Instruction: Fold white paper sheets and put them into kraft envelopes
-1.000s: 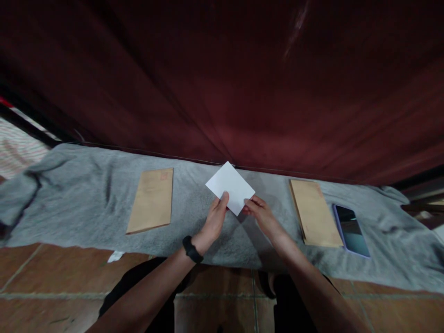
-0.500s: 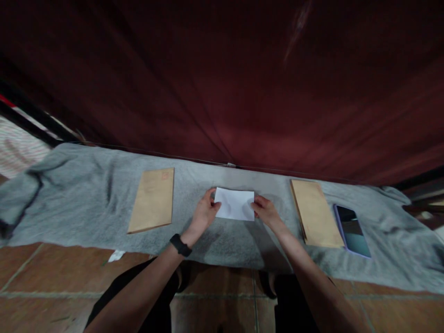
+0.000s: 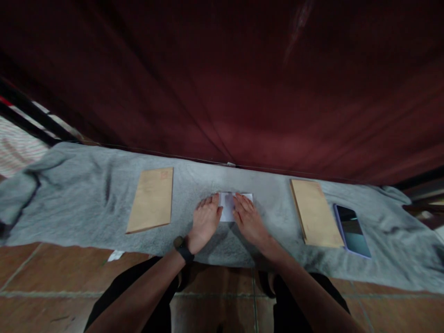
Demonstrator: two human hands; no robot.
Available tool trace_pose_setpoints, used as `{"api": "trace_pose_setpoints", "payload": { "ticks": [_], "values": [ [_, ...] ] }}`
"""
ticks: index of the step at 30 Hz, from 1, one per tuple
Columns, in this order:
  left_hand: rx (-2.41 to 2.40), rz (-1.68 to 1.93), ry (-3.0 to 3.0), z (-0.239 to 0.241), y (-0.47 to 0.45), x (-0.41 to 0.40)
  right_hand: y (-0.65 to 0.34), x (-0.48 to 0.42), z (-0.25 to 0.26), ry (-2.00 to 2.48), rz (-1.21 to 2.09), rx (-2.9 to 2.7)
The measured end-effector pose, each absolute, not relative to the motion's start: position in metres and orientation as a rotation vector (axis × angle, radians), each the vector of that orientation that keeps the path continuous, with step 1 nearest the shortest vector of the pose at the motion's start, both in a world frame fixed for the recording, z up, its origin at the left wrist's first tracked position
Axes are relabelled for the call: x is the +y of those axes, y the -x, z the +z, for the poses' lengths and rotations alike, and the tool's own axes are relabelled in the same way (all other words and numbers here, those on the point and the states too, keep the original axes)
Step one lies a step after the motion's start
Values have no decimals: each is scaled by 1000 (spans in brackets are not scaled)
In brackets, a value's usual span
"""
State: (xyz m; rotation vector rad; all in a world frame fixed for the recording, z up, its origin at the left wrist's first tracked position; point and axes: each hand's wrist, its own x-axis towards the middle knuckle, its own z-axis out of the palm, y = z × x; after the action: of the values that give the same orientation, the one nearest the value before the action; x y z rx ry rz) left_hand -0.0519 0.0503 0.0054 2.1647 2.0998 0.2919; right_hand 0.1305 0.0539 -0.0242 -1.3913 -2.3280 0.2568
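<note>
A folded-looking sheet of white paper [image 3: 227, 210] lies on the grey cloth in front of me, with both hands over it. My left hand [image 3: 206, 216] rests flat across its left end, fingers stretched out and pointing away from me. On the right part of the paper, my right hand [image 3: 249, 218] lies palm down with its fingers extended. Neither hand grips the paper. Only its middle strip and the upper right corner show; my hands hide the remainder.
Left of my hands lies a brown envelope [image 3: 152, 199] with a small red mark. More brown envelopes [image 3: 317, 212] are stacked on the right, beside a phone [image 3: 353, 231]. The grey cloth [image 3: 90, 199] meets a dark red hanging [image 3: 222, 92] behind; tiled floor [image 3: 62, 273] is in front.
My fingers have let go of the paper's two ends. The paper has gone down flat on the cloth, and both hands have come onto it, the right one moving inward.
</note>
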Motion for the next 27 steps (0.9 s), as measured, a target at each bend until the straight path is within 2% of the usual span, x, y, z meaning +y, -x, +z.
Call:
{"api": "trace_pose_setpoints", "payload": {
  "ticks": [6, 9, 27],
  "values": [
    [1684, 613, -2384, -10, 23, 46, -123, 42, -44, 1426, 59, -2500],
    [1588, 622, -2408, -22, 7, 41, -124, 41, -48, 1442, 8, -2526],
    [1905, 397, -2464, -33, 34, 44, -143, 50, -48, 1681, -74, -2333]
  ]
}}
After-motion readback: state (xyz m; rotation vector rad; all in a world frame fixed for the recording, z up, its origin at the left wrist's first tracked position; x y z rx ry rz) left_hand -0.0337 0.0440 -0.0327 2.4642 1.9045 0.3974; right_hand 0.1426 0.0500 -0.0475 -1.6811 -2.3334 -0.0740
